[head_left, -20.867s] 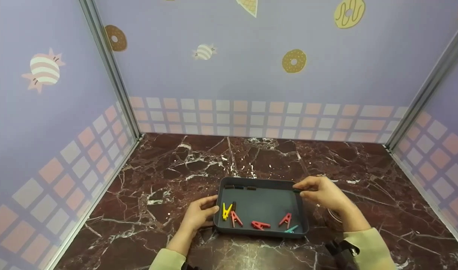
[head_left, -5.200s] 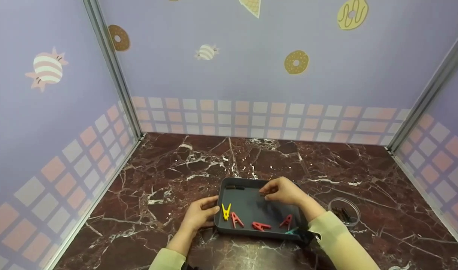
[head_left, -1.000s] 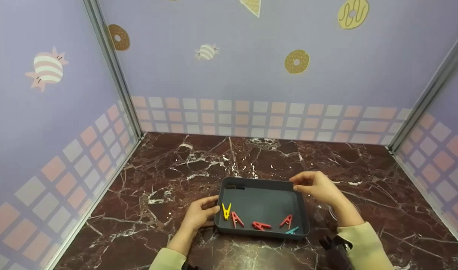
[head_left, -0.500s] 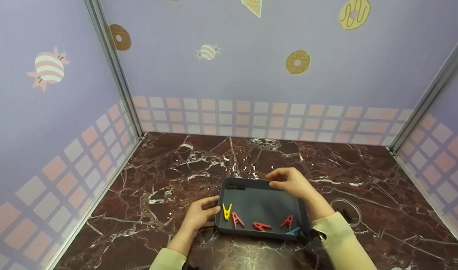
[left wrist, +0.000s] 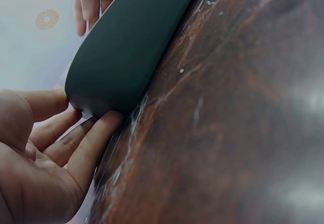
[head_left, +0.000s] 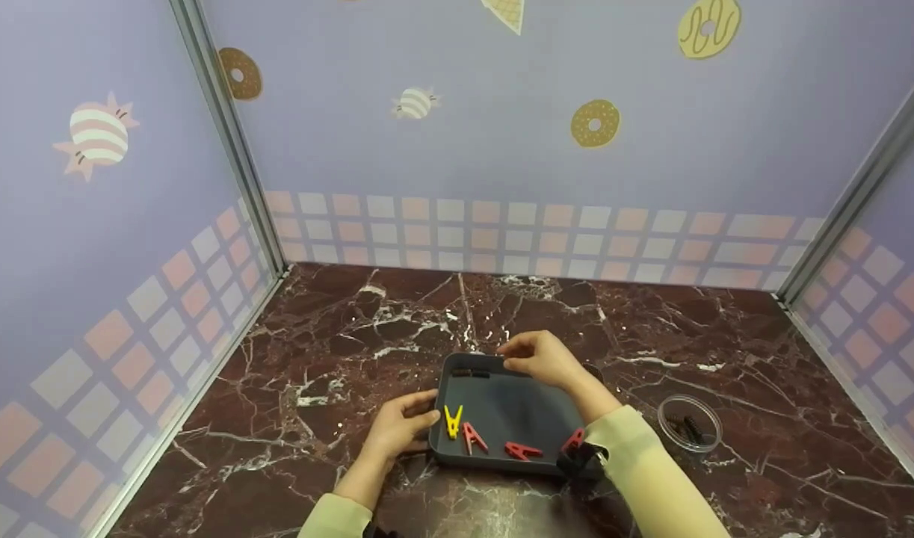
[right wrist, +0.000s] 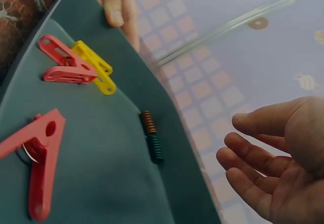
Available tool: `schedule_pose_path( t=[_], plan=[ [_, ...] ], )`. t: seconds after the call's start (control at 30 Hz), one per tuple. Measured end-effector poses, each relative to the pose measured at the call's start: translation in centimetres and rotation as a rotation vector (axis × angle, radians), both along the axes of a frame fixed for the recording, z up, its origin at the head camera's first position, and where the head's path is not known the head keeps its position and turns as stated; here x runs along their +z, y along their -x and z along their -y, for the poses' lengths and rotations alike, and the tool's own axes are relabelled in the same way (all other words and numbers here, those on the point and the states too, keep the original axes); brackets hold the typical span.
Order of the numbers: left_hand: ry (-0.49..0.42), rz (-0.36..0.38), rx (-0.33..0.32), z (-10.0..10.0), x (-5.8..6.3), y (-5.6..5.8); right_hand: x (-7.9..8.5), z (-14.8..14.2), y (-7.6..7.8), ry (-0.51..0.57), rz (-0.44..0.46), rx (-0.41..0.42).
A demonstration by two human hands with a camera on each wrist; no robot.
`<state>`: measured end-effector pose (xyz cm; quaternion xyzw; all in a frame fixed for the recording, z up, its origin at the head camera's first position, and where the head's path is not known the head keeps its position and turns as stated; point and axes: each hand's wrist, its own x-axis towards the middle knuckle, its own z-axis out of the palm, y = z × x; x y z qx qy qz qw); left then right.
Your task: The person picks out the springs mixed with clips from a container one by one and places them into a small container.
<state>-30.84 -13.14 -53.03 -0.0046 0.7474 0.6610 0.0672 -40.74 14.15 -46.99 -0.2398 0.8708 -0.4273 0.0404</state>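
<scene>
My left hand (head_left: 397,424) grips the left wall of a dark grey tray (head_left: 501,468), its thumb at the rim and fingers outside. My right hand (head_left: 548,359) hovers over the tray's far rim, fingers loosely bent; the right wrist view shows nothing between them. Against the far wall, end to end, lie a brown coil spring (right wrist: 148,122) and a dark green coil spring (right wrist: 155,149). Along the near side are a yellow clothespin (head_left: 453,422) and red clothespins (head_left: 473,438), one partly behind my right wrist. The teal clothespin seen earlier is hidden by that arm.
A round clear plastic dish (head_left: 690,450) with several dark springs stands on the marbled tabletop (head_left: 397,321), right of the tray. Patterned panels (head_left: 501,164) enclose the table at the back and both sides.
My right hand has swept left along the tray's far rim, from its right corner. Twenty seconds ago more springs lay in the tray; two show now. My left hand stays on the tray.
</scene>
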Motion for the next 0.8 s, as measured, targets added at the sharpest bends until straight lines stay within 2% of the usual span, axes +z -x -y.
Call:
schedule_pose_path(
  t=[0.33,0.57,0.8],
  plan=[
    [-0.006,0.002,0.006,0.0,-0.1,0.1,-1.1,2.5,0.7,-0.073,0.015,0.003],
    [-0.022,-0.004,-0.003,0.0,-0.1,0.0,-1.9,3.7,0.6,-0.169,0.018,0.003],
    [-0.024,-0.008,-0.003,0.0,-0.2,0.0,-2.1,4.4,0.5,-0.213,0.027,-0.007]
  ],
)
